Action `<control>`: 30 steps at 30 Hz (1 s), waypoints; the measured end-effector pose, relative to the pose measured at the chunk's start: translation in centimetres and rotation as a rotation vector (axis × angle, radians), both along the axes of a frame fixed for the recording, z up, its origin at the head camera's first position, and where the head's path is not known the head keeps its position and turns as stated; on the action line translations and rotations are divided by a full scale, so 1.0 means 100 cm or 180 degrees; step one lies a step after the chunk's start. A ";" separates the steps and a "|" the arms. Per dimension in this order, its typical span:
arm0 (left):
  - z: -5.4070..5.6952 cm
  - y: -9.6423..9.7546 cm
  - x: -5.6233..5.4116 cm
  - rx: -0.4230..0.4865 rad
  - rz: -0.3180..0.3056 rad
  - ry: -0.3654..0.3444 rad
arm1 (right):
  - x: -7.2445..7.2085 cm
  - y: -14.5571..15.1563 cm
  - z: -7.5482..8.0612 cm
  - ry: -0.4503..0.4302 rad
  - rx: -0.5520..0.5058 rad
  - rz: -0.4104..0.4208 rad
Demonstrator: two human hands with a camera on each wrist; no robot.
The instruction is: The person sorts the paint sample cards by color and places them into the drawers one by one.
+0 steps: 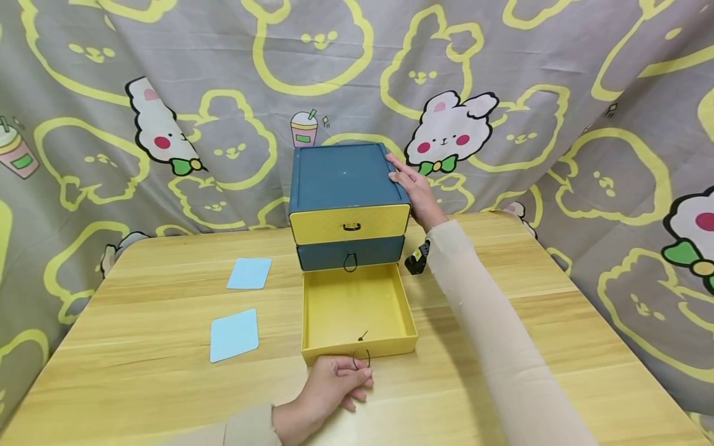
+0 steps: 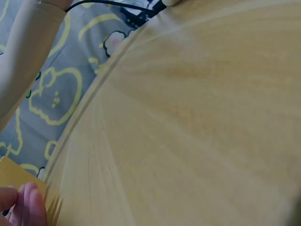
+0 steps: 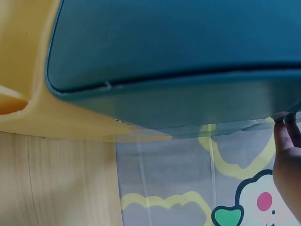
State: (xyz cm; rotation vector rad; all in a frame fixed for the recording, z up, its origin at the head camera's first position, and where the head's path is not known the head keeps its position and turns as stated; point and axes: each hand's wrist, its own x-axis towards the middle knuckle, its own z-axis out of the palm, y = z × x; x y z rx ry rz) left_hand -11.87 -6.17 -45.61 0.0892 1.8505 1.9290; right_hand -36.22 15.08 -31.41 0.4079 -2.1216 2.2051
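A small drawer cabinet [image 1: 346, 176] with a blue top stands toward the back of the table. Its lowest yellow drawer [image 1: 359, 303] is pulled far out, and nothing lies inside it. At that drawer's front, my left hand [image 1: 333, 387] pinches the thin dark pull loop [image 1: 368, 358] between thumb and fingers. My right hand [image 1: 415, 192] rests along the cabinet's upper right edge with its fingers extended. In the right wrist view, fingertips [image 3: 280, 120] touch the blue side. Above the pulled-out drawer are a blue drawer [image 1: 329, 254] and a yellow drawer [image 1: 318, 228].
Two light blue square cards, one farther back [image 1: 249, 273] and one nearer [image 1: 234, 334], lie left of the cabinet on the wooden table [image 1: 139, 334]. A small black object with a yellow patch [image 1: 415, 260] sits right of it, beside my right sleeve. A patterned curtain [image 1: 223, 130] hangs behind.
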 end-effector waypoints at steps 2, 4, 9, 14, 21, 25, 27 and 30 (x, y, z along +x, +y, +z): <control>0.001 -0.001 0.000 0.0008 -0.0035 -0.0020 | 0.000 0.000 0.000 0.0005 0.0000 0.0003; 0.003 -0.001 0.000 -0.0003 -0.0072 -0.0028 | 0.000 0.001 0.001 0.0002 0.0014 0.0001; 0.006 -0.006 0.005 -0.0157 -0.0262 -0.0036 | 0.000 0.001 0.000 -0.0015 0.0009 0.0025; 0.010 -0.024 0.011 -0.0217 -0.0654 -0.0096 | 0.000 0.000 -0.001 -0.0025 -0.0006 0.0058; 0.035 -0.061 0.005 -0.0180 -0.1363 0.0624 | -0.001 0.001 -0.001 0.0030 -0.0002 0.0078; 0.053 -0.086 -0.007 -0.0340 -0.1452 0.1394 | -0.001 0.001 -0.001 0.0018 0.0001 0.0087; 0.059 -0.100 -0.013 -0.0333 -0.1367 0.1710 | -0.001 0.001 -0.001 0.0005 0.0009 0.0084; 0.066 -0.122 -0.022 -0.0383 -0.1073 0.1963 | -0.001 0.002 -0.001 0.0003 0.0012 0.0053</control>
